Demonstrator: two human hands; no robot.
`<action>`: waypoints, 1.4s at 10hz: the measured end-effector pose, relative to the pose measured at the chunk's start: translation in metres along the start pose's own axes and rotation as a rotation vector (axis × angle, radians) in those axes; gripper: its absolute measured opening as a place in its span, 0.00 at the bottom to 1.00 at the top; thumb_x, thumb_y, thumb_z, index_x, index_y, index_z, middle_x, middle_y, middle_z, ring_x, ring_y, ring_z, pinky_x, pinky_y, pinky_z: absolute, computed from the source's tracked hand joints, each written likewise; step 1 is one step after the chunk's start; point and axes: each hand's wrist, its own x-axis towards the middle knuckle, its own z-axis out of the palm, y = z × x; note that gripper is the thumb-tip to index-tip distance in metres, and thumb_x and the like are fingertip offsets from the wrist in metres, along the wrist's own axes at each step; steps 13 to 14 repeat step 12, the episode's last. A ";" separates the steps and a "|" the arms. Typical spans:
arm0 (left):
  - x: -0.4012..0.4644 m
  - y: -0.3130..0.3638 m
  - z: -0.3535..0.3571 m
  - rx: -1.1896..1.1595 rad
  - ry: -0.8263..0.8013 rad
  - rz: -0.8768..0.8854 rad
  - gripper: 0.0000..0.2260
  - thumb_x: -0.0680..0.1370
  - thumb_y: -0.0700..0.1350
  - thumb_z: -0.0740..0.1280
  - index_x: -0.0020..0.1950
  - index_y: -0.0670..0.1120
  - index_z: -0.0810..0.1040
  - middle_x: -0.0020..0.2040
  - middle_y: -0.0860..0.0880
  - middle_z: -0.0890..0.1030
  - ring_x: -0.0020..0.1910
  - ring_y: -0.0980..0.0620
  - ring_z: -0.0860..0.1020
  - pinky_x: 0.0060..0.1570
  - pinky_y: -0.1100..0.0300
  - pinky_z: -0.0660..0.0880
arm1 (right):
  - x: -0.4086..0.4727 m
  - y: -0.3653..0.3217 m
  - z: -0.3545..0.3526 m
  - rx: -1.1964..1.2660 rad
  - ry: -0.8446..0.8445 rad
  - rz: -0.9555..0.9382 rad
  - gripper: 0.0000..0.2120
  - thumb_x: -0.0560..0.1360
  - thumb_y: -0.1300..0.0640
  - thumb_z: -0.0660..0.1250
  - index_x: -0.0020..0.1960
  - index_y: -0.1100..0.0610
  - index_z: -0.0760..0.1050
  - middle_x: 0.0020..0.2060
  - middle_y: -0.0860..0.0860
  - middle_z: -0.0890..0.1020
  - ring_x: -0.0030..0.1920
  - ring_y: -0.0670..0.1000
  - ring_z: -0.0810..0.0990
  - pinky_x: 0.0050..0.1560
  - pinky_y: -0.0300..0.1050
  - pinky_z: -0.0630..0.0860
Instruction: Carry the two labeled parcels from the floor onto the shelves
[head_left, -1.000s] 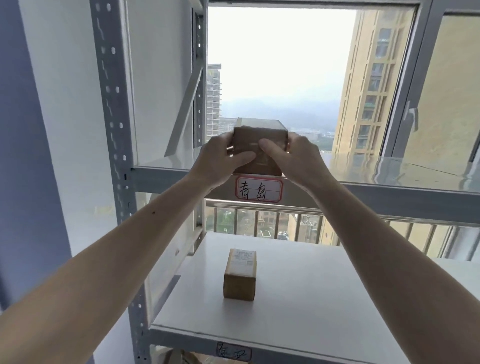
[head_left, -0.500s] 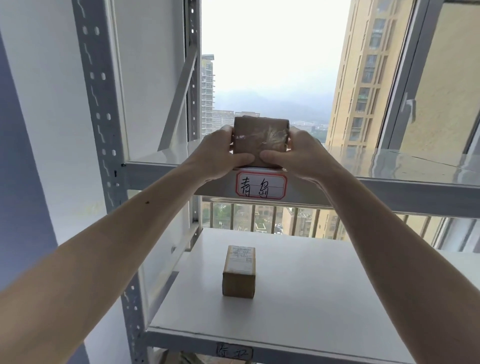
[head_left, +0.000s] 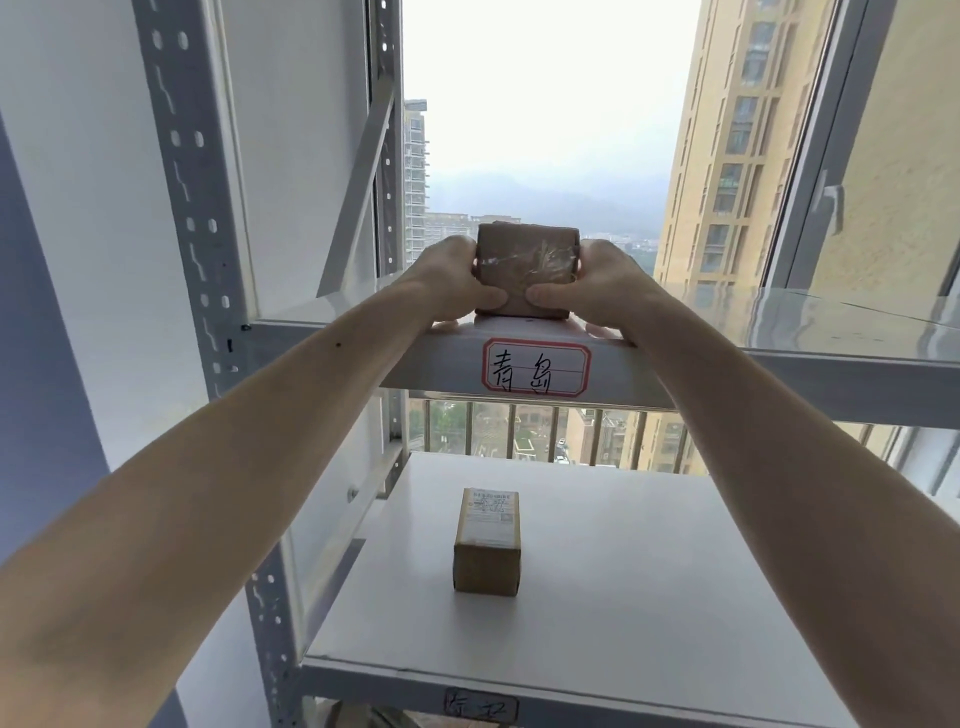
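Observation:
A brown taped cardboard parcel (head_left: 525, 265) rests on the front edge of the upper shelf (head_left: 810, 332), right above a red-bordered handwritten label (head_left: 536, 367). My left hand (head_left: 451, 280) grips its left side and my right hand (head_left: 592, 283) grips its right side, with both thumbs pressed on the near face. A second brown parcel (head_left: 487, 540) with a white shipping label on top stands alone on the white lower shelf (head_left: 649, 597).
The grey metal rack has a perforated upright (head_left: 192, 208) on the left and a diagonal brace (head_left: 358, 171). Behind the rack is a window with a railing (head_left: 545, 431) and high-rise buildings outside. Another label (head_left: 480, 704) marks the lower shelf's front edge.
The parcel in my hands has come down from just above the shelf edge and now sits on the upper shelf. The lower parcel has not moved.

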 end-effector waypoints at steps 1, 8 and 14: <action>0.004 0.001 0.001 -0.009 -0.008 -0.016 0.17 0.73 0.44 0.74 0.60 0.41 0.79 0.53 0.41 0.84 0.53 0.43 0.82 0.58 0.45 0.78 | 0.004 -0.001 0.002 0.004 -0.005 0.021 0.21 0.71 0.48 0.76 0.57 0.60 0.79 0.50 0.57 0.84 0.52 0.57 0.82 0.56 0.52 0.79; 0.025 -0.008 0.011 0.015 0.001 -0.040 0.14 0.74 0.45 0.73 0.57 0.40 0.80 0.51 0.42 0.83 0.47 0.45 0.80 0.45 0.57 0.74 | 0.014 -0.003 0.010 -0.035 -0.029 0.051 0.21 0.73 0.50 0.74 0.59 0.62 0.76 0.54 0.60 0.83 0.55 0.59 0.82 0.59 0.55 0.79; 0.003 -0.004 -0.009 -0.037 0.160 0.014 0.37 0.68 0.46 0.79 0.72 0.41 0.66 0.66 0.40 0.74 0.66 0.42 0.72 0.68 0.46 0.71 | -0.010 -0.009 -0.010 0.139 0.087 0.017 0.39 0.67 0.53 0.80 0.70 0.62 0.64 0.57 0.55 0.77 0.52 0.52 0.77 0.52 0.47 0.78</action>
